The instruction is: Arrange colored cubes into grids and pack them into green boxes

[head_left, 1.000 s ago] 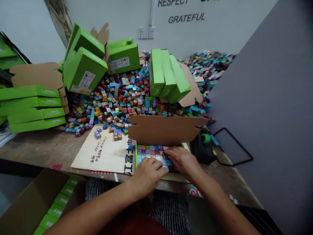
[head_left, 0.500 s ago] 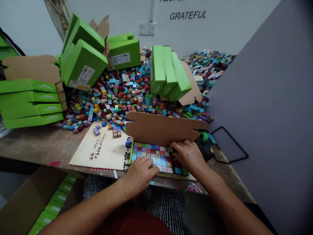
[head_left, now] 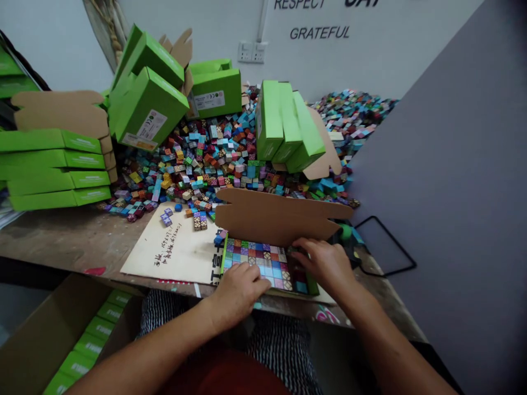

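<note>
My left hand (head_left: 239, 296) rests on the near edge of a shallow green box (head_left: 313, 285), its fingers bent over a grid of small multicoloured cubes (head_left: 257, 262). My right hand (head_left: 325, 266) lies on the grid's right side, its fingertips among the cubes and hidden by the hand's back. A shaped brown cardboard flap (head_left: 280, 216) stands up along the box's far side. Neither hand clearly lifts a cube.
Left of the box lies a sheet of paper (head_left: 173, 247) with Chinese writing and a few cubes. Behind it spreads a large cube heap (head_left: 206, 170), with several green boxes (head_left: 146, 107) on it. A grey partition (head_left: 432, 164) stands right; an open carton (head_left: 53, 340) sits below the table edge.
My right hand has slid right and my left hand nearer the box's front edge, uncovering more of the grid. The view has shifted slightly.
</note>
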`<state>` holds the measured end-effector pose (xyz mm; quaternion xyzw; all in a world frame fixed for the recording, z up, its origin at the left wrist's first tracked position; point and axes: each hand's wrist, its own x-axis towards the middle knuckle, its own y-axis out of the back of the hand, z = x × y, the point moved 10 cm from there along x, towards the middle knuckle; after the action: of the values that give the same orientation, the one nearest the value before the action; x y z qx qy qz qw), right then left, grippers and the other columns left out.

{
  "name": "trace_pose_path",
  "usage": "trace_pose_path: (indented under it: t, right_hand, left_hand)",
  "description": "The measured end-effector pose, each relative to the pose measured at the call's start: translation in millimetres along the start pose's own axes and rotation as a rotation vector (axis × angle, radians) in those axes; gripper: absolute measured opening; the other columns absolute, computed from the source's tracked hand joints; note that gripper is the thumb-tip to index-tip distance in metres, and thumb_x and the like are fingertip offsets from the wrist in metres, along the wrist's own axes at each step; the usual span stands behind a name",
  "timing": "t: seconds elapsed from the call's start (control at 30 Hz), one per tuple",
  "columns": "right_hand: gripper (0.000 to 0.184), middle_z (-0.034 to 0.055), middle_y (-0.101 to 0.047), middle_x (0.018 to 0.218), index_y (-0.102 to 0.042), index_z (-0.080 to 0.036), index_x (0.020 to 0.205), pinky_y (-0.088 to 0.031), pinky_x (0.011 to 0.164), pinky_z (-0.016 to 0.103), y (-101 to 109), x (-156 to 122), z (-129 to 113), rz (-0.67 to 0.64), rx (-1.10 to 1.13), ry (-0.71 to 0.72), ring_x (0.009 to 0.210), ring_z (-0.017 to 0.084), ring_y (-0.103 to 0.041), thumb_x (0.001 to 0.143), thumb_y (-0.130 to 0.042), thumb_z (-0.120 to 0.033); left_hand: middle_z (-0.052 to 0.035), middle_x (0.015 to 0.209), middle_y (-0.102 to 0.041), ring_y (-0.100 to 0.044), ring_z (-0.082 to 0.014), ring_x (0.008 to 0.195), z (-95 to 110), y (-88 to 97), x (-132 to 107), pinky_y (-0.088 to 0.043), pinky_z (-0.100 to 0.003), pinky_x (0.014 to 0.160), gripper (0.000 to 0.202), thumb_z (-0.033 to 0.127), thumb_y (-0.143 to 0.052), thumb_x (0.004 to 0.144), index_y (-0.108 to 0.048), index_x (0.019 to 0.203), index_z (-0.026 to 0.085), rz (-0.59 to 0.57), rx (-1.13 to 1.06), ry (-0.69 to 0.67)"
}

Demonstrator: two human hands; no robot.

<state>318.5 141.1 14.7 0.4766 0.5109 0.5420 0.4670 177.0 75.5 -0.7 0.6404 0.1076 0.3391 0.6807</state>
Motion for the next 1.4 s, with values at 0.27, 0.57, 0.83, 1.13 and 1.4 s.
trace_pose_path:
  t: [0.27, 0.57, 0.83, 1.13, 1.4]
  right_hand:
    - [0.016, 0.0001, -0.072, 0.078, -0.064, -0.025, 0.089, -0.038, 0.058, 0.025, -17, -27, -12, -0.216, 0.201, 0.078, 0.069, 0.018, -0.065, 0.082, -0.05, -0.022]
    - [0.022, 0.0012, -0.073, 0.082, -0.065, -0.027, 0.096, -0.04, 0.056, 0.026, -13, -29, -1, -0.115, 0.08, 0.102, 0.068, 0.019, -0.067, 0.083, -0.049, -0.02]
    - [0.032, -0.0001, -0.072, 0.079, -0.059, -0.026, 0.113, -0.039, 0.057, 0.022, -28, -26, -14, -0.285, 0.183, 0.159, 0.07, 0.016, -0.067, 0.081, -0.056, -0.019]
    - [0.048, 0.0018, -0.073, 0.081, -0.059, -0.024, 0.12, -0.039, 0.056, 0.024, -23, -25, -12, -0.284, 0.186, 0.168, 0.07, 0.018, -0.067, 0.074, -0.055, -0.011]
    - [0.049, 0.0011, -0.071, 0.075, -0.055, -0.024, 0.126, -0.042, 0.058, 0.023, -22, -39, -16, -0.354, 0.217, 0.153, 0.067, 0.016, -0.065, 0.08, -0.05, -0.012]
  left_hand:
    - [-0.0034, 0.082, -0.054, -0.049, -0.0199, 0.077, -1, -1.0, 0, -0.037, -0.031, 0.062, 0.013, 0.013, -0.056, 0.084, -0.061, 0.093, 0.021, 0.034, -0.007, 0.014]
    - [-0.0036, 0.083, -0.056, -0.05, -0.0196, 0.078, -2, -2.0, 1, -0.038, -0.031, 0.063, 0.011, 0.014, -0.055, 0.086, -0.062, 0.092, 0.021, -0.015, -0.025, 0.02]
    - [-0.0035, 0.085, -0.056, -0.05, -0.0203, 0.079, -3, -3.0, 2, -0.039, -0.031, 0.064, 0.012, 0.016, -0.057, 0.085, -0.062, 0.095, 0.022, -0.014, -0.016, 0.046]
    - [-0.0029, 0.082, -0.055, -0.049, -0.0189, 0.076, -1, -0.1, 2, -0.037, -0.03, 0.062, 0.011, 0.018, -0.054, 0.088, -0.062, 0.094, 0.022, -0.004, -0.012, 0.014]
    - [-0.0033, 0.083, -0.055, -0.05, -0.0193, 0.078, -1, 2.3, 1, -0.038, -0.031, 0.065, 0.009, 0.018, -0.056, 0.087, -0.063, 0.093, 0.021, -0.011, -0.015, 0.03]
